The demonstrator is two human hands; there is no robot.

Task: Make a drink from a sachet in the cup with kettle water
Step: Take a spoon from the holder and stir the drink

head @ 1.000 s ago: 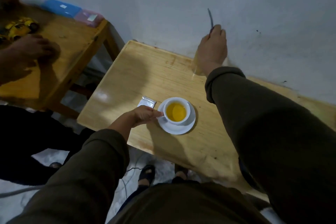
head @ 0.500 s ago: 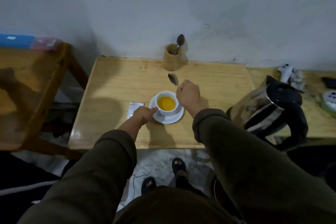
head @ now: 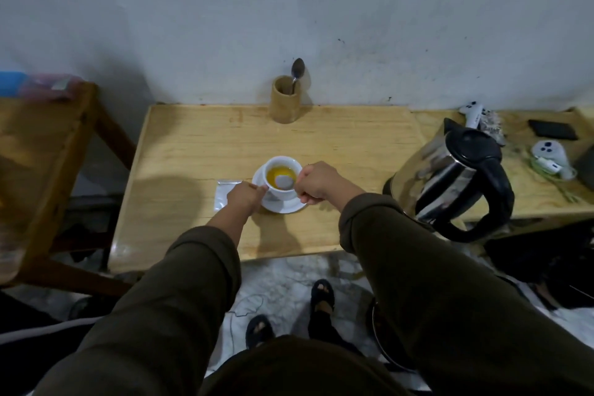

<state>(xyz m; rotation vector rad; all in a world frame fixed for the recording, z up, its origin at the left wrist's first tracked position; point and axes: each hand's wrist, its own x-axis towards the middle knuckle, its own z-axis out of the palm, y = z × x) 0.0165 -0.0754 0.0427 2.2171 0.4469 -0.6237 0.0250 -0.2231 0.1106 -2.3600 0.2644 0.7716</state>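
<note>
Pretty dim and flat overall, with soft shadows pooling on the table (head: 193,151) under the arms. Bit of glare off the kettle (head: 450,177). Wide-angle bending and smeary blur toward the edges.

White cup (head: 279,193), yellow drink (head: 275,175), silver-black kettle (head: 456,177)

A cylindrical bamboo utensil holder (head: 283,99) stands at the back edge of the pale wooden table (head: 199,151), against the wall, with a metal spoon (head: 296,70) leaning upright in it. To the right of the holder, on the adjoining surface, lie a white game controller (head: 472,112), a black phone (head: 553,129) and a white oval remote with dark buttons (head: 548,152) beside a green cable (head: 546,175). Far left of the holder, a darker wooden table (head: 41,151) carries a blue box (head: 9,83) and a pinkish clear box (head: 51,84) at its back edge.
</note>
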